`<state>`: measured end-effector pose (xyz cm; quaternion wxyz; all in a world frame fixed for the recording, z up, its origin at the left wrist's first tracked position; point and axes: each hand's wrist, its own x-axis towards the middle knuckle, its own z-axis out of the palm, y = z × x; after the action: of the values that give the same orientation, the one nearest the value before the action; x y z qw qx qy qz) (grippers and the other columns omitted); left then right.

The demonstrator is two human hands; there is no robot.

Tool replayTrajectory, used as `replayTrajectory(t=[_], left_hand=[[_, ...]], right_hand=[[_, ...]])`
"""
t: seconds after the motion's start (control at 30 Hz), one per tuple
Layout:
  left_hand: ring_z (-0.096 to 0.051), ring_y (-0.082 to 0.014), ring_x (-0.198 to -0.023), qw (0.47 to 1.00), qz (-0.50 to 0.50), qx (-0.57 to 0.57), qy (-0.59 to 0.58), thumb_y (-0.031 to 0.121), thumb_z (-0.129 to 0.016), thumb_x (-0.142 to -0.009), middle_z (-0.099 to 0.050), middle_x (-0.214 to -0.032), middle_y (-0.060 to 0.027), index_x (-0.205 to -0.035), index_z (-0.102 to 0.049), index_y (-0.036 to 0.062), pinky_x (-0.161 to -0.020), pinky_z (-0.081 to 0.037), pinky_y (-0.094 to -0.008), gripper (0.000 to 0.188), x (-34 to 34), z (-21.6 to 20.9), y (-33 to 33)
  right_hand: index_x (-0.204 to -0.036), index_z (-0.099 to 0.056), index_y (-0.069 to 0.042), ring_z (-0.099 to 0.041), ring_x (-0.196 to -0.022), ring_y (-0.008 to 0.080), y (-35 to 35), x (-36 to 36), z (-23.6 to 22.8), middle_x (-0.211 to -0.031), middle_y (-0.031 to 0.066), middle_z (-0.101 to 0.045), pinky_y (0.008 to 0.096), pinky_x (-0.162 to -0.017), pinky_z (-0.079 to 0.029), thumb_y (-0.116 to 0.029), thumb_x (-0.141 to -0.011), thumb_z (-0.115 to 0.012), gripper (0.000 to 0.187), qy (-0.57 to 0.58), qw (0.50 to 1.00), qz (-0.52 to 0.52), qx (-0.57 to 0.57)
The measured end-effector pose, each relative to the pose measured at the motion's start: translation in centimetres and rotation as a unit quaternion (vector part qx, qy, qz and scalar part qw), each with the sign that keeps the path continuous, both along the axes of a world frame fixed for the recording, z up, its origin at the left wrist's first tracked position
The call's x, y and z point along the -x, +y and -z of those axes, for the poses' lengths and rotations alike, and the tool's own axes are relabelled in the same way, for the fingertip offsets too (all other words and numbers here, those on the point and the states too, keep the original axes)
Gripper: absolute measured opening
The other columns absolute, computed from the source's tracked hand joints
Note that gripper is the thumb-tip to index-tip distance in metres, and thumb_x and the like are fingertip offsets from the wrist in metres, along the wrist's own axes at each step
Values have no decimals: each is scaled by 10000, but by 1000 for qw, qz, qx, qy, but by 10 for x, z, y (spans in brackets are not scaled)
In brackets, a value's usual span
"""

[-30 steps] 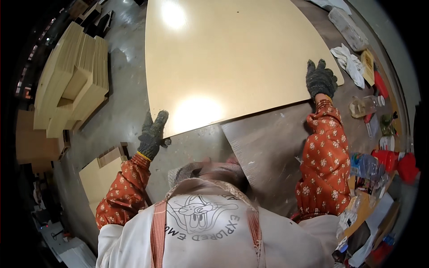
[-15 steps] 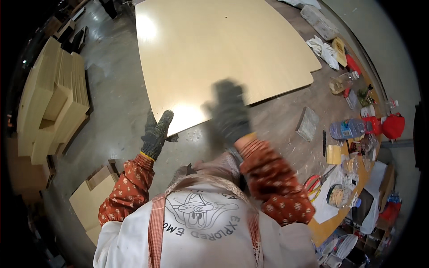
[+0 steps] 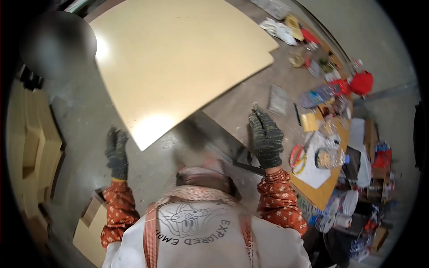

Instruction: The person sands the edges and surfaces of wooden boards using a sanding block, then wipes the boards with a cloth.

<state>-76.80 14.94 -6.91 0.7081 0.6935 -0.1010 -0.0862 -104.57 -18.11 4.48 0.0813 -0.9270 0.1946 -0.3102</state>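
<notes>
A large pale wooden panel (image 3: 178, 62) with curved sides and a notched right corner lies on the brown work table (image 3: 232, 120), its near corner jutting past the table's edge. Beside that corner, just to its left, is my left hand (image 3: 117, 154) in a dark knitted glove, fingers stretched out and holding nothing. My right hand (image 3: 267, 137), gloved alike, is over the table to the right of the panel and apart from it. Its fingers point forward, with nothing visible in them.
Right on the table are a grey block (image 3: 278, 100), red-handled scissors (image 3: 296, 156), white paper (image 3: 315, 172), a plastic bottle (image 3: 317, 96) and a white cloth (image 3: 278, 31). Stacked pale panels (image 3: 38, 143) stand on the left floor. A blurred round patch covers the upper left.
My right hand has moved from the panel's near edge rightward over the table. My left hand has come off the panel's corner. The whole view has turned, shifting the panel left.
</notes>
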Motion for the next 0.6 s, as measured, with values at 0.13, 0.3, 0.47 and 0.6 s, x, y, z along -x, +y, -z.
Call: replayTrajectory(t=[0.13,0.3,0.47,0.6], left_hand=[[-563,-134,-1034,992,-53,-73,-84,97,-644,-943,-599,-1177,-68,-1297,-548,17,-903,-495,-284,376,-1,-3,13],[-556,-169,-1097,959,-153,-162,-177,89,-635,-944,-610,-1221,-90,-1323,-539,0,-985,-448,-325,401,24,-27,11],[-590,-216,-1112,957,-141,-114,-227,69,-659,-926,-586,-1278,-137,-1332,-522,-16,-979,-484,-340,436,65,-61,-61],[-613,-268,-1126,880,-55,-217,-420,27,-661,-908,-617,-1238,-182,-1278,-552,-15,-954,-514,-365,388,104,-88,-118]], right_hand=[[-1162,-654,-20,-641,-1084,323,-26,62,12,-1221,194,-641,407,-930,-508,-121,-880,-632,301,169,966,128,150],[-1236,-616,-49,-647,-994,349,-94,125,-22,-1085,203,-671,418,-875,-502,-238,-917,-570,374,-1,918,386,-94],[-1378,-523,-148,-467,-1299,343,-144,151,-31,-1429,173,-485,428,-1076,-380,-26,-751,-615,645,297,925,234,40],[-1469,-395,-201,-468,-1263,394,-174,161,-17,-1488,181,-405,451,-1095,-359,-65,-712,-665,815,391,897,205,26]])
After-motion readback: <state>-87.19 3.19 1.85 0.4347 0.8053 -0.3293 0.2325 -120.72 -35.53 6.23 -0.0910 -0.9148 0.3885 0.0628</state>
